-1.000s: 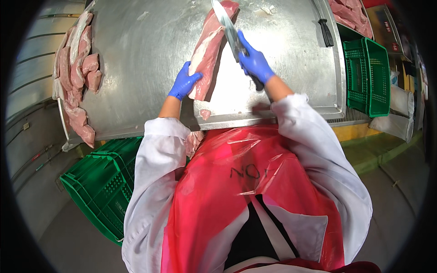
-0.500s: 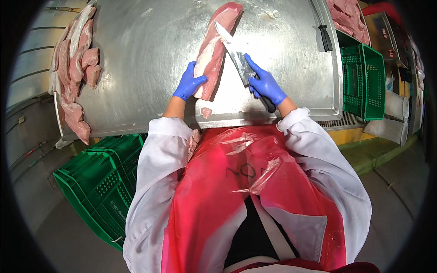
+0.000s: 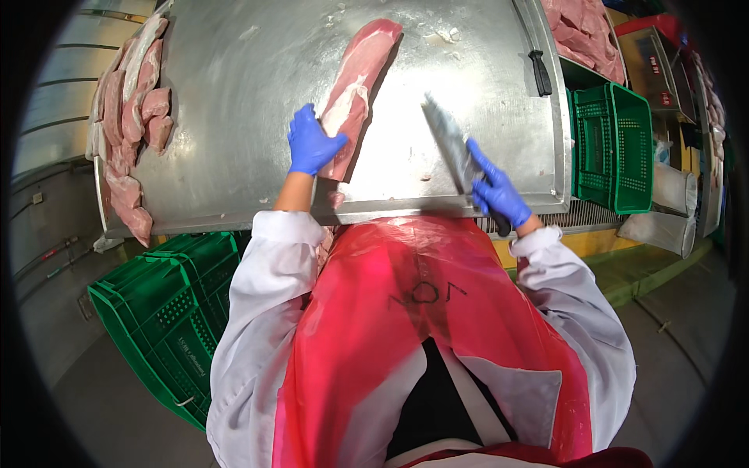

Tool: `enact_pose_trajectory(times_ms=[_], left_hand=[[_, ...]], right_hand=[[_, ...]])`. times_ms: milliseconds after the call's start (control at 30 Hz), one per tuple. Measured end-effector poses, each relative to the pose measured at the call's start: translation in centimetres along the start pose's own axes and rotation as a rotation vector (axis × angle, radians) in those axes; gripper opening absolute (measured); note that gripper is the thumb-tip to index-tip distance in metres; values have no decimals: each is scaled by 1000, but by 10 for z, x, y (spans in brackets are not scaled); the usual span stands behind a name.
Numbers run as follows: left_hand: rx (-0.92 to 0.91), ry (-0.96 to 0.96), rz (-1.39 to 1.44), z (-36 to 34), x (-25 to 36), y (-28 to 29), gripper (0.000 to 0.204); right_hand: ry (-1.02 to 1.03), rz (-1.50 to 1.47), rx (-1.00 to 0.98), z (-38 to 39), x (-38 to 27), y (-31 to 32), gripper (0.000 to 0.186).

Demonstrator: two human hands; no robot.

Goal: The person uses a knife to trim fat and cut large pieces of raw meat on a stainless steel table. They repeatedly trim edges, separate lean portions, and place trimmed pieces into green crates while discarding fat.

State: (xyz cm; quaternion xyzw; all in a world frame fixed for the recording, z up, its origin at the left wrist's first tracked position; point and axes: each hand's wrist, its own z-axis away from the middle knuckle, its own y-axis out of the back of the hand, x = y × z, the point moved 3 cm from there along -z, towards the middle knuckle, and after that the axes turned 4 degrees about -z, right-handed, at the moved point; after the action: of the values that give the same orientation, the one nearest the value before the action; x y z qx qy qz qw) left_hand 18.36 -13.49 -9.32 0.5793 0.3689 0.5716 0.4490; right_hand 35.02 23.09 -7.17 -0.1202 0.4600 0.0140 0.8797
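A long strip of pink meat with a pale fatty or membrane patch lies slanting on the metal table. My blue-gloved left hand holds it at the near end, thumb over the top and fingers along its left side. In my right hand, also blue-gloved, is a knife with a broad blade and a black handle. My forefinger lies stretched along the blade's spine. The blade is blurred and apart from the meat, tip pointing away and to the left. A small meat scrap sits by the near edge.
Several meat strips are piled along the table's left edge. Another black-handled knife lies at the far right. Green crates stand at right and lower left. More meat fills a container at the upper right.
My right hand has drawn the knife off the meat, moving right and toward me. My left hand and the meat have shifted slightly left, and the meat's near end lies a little nearer.
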Motion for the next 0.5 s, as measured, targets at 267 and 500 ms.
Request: enact_pose_trajectory(times_ms=[267,500], left_hand=[[11,-350,-185,-76,73,-38,18],[-185,66,686,-72,43,-33,14]], right_hand=[[282,55,117,-113,-49,21,79],[410,455,-11,-207,-65,-40,73]])
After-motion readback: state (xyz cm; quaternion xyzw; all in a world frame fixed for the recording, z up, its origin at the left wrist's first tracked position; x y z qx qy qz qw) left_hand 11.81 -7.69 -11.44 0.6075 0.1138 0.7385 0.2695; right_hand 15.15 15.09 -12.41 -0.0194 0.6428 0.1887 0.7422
